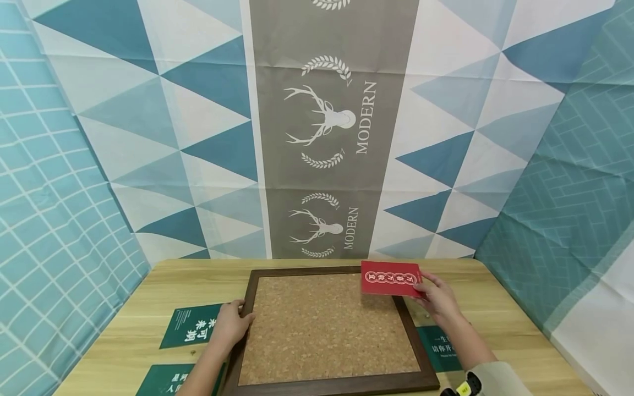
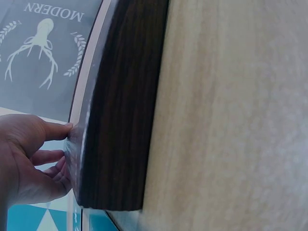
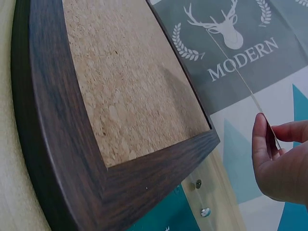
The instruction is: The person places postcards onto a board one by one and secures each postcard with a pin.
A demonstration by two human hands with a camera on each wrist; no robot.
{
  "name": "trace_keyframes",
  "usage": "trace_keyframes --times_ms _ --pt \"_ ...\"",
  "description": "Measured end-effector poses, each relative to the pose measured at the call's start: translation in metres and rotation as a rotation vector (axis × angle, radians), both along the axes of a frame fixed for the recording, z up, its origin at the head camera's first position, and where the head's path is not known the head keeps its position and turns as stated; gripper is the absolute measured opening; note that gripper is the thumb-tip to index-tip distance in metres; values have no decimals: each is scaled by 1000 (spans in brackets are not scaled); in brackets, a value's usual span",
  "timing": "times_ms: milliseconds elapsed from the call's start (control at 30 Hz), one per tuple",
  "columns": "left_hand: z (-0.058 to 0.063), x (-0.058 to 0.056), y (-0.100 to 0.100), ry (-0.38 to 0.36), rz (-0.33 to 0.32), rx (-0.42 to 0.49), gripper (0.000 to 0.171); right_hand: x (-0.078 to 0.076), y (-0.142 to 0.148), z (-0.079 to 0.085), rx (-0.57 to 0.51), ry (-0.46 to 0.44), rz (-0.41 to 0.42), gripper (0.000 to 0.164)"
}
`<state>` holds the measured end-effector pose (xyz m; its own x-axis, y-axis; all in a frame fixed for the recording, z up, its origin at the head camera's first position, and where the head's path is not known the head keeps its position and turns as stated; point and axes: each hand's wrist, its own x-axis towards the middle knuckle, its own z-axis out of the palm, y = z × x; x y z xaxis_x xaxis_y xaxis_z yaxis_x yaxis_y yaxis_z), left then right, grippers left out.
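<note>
A cork board [image 1: 327, 330] with a dark brown wooden frame lies on the table. My left hand [image 1: 230, 324] grips its left edge; in the left wrist view the thumb and fingertips meet the side of the frame [image 2: 122, 110]. Above the board's far right corner, my right hand [image 1: 438, 300] pinches a red card [image 1: 388, 278] with white lettering by its right end. The right wrist view shows this card nearly edge-on between thumb and fingers, raised off the board. A shadow falls on the cork below it.
Dark green cards with white writing lie left of the board [image 1: 185, 327], at the front left [image 1: 158, 379] and partly under its right side [image 1: 438, 352]. Two metallic pins [image 3: 205, 212] sit on the wooden table [image 1: 505, 330] beside the frame. Patterned cloth [image 1: 327, 165] hangs behind.
</note>
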<state>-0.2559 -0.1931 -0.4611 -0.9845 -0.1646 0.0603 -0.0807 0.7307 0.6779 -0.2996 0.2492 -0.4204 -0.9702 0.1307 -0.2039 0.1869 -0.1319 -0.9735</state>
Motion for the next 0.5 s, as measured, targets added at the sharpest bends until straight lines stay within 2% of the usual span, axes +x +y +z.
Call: trace_keyframes --times_ms 500 --pt "-1 0 -1 -8 0 14 51 -1 -14 -1 1 20 29 63"
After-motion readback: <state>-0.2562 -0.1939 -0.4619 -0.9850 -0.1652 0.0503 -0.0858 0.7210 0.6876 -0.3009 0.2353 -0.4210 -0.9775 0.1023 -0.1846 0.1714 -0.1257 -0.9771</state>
